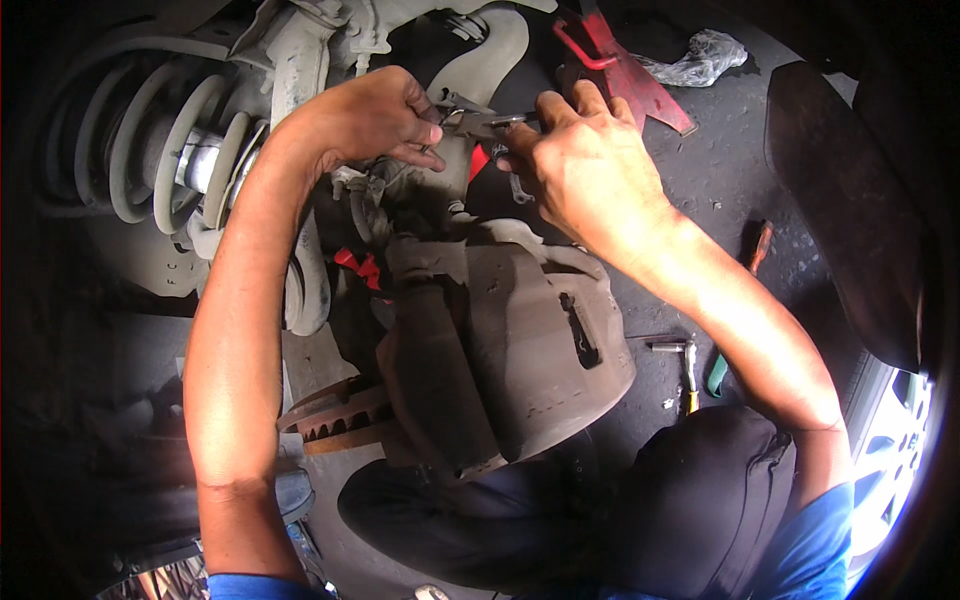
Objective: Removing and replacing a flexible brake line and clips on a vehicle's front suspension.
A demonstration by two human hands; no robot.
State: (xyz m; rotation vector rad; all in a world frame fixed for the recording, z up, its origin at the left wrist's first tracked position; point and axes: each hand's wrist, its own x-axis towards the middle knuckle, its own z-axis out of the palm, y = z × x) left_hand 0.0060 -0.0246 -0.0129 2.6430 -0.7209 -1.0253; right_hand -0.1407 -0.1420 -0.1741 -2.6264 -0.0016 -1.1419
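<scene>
My right hand point(590, 150) is closed around a silver metal tool point(485, 124) that looks like pliers; the fingers cover part of it. Its tip points left, towards my left hand point(385, 115). The left thumb and fingers are pinched together at the tool's tip, on a small part too hidden to name. Both hands are above a grey suspension arm point(490, 55), behind the brown, dusty brake caliper point(550, 330). Left of my left forearm is a coil spring point(190, 140) around a shock absorber point(197, 162).
A red jack stand point(640, 90) stands at the back right beside a crumpled plastic bag point(705, 60). On the floor lie an orange-handled tool point(762, 245), a ratchet point(690, 365) and a green-handled tool point(717, 375). A wheel point(890, 460) is at the right edge.
</scene>
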